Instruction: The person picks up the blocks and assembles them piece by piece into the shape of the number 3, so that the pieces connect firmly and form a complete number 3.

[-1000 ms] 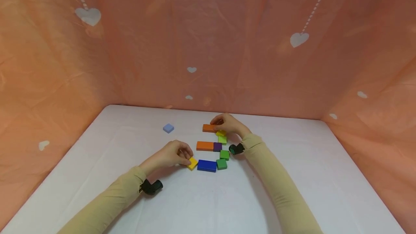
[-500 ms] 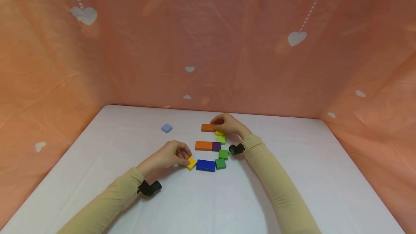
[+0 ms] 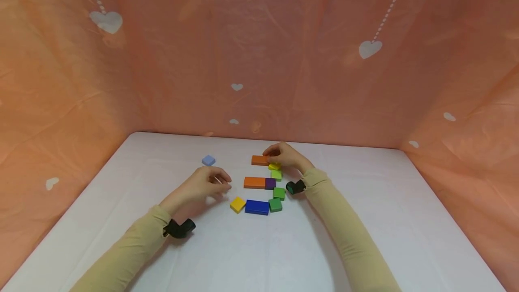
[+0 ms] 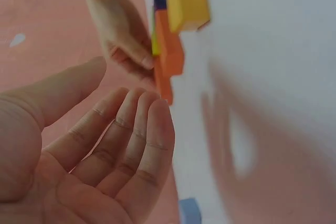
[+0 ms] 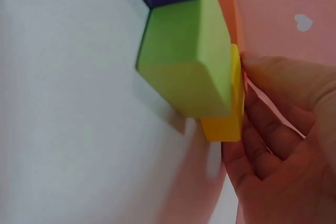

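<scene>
My left hand [image 3: 201,184] hovers over the table with fingers loosely spread and nothing in it; the left wrist view shows the palm and fingers [image 4: 157,145] bare. Below and right of it lies a yellow square block [image 3: 238,204], its corner at the left end of a long blue block [image 3: 257,207]. My right hand [image 3: 287,156] pinches the right end of the far orange block [image 3: 259,160], thumb on the near side, fingers behind. Beside that thumb is a brighter yellow block [image 5: 223,128], partly hidden, with a light green block [image 5: 184,72] against it.
A second orange block [image 3: 254,182] meets a purple block [image 3: 270,184]. Two green blocks [image 3: 279,193] continue down to the blue one. Alone at the back left sits a pale blue block [image 3: 208,160]. A pink curtain [image 3: 259,57] stands behind the white table [image 3: 365,202].
My left hand has let go of the yellow square block and moved up and left, its fingers opening. The block stays beside the blue one. My right hand keeps its place.
</scene>
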`<state>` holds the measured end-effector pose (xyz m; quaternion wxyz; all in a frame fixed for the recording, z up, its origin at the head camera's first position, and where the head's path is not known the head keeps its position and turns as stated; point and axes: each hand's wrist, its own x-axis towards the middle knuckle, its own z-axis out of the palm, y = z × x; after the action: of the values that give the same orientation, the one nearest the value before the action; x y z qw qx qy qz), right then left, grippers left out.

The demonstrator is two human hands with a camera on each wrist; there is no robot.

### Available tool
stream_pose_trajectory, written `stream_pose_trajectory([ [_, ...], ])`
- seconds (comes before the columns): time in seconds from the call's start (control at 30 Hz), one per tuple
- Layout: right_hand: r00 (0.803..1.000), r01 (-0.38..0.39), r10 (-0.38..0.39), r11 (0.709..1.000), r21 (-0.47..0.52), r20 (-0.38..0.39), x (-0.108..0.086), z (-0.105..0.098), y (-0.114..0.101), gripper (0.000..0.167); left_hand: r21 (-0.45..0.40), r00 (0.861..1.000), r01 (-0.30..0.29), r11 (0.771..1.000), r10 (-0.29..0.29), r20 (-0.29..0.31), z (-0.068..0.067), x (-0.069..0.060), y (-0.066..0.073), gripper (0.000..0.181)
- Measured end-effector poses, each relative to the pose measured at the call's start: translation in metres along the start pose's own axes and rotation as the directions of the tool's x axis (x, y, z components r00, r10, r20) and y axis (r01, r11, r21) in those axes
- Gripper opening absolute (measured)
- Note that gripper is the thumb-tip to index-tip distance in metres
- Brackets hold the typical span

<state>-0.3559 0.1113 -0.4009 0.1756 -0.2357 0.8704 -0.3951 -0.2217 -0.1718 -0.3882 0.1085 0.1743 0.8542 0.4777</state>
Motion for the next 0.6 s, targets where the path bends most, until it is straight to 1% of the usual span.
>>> stream_pose_trajectory([
  [0.1, 1.000, -0.006, 0.006, 1.000, 0.002, -0.005, 0.000, 0.001, 0.000, 0.023, 0.018, 0.999, -0.013, 1.000, 0.013, -0.046, -0.010, 0.000, 0.002, 0.022],
  [0.2, 1.000, -0.013, 0.013, 1.000, 0.002, -0.010, 0.000, 0.002, 0.001, 0.023, 0.048, 0.995, -0.026, 0.999, 0.030, -0.097, -0.021, 0.000, 0.004, 0.023],
  [0.33, 1.000, -0.007, 0.006, 1.000, -0.012, -0.009, 0.001, 0.002, 0.001, 0.023, 0.079, 0.988, -0.028, 0.997, 0.040, -0.150, -0.037, 0.003, 0.001, 0.026],
  [0.47, 1.000, -0.005, 0.004, 1.000, -0.016, -0.008, -0.001, 0.001, -0.001, 0.024, 0.065, 0.981, -0.023, 0.998, 0.035, -0.189, -0.051, 0.007, -0.005, 0.030],
  [0.6, 1.000, -0.013, 0.013, 1.000, -0.007, -0.005, -0.003, 0.001, -0.002, 0.023, 0.040, 0.975, -0.012, 0.999, 0.021, -0.221, -0.060, 0.009, -0.011, 0.036],
])
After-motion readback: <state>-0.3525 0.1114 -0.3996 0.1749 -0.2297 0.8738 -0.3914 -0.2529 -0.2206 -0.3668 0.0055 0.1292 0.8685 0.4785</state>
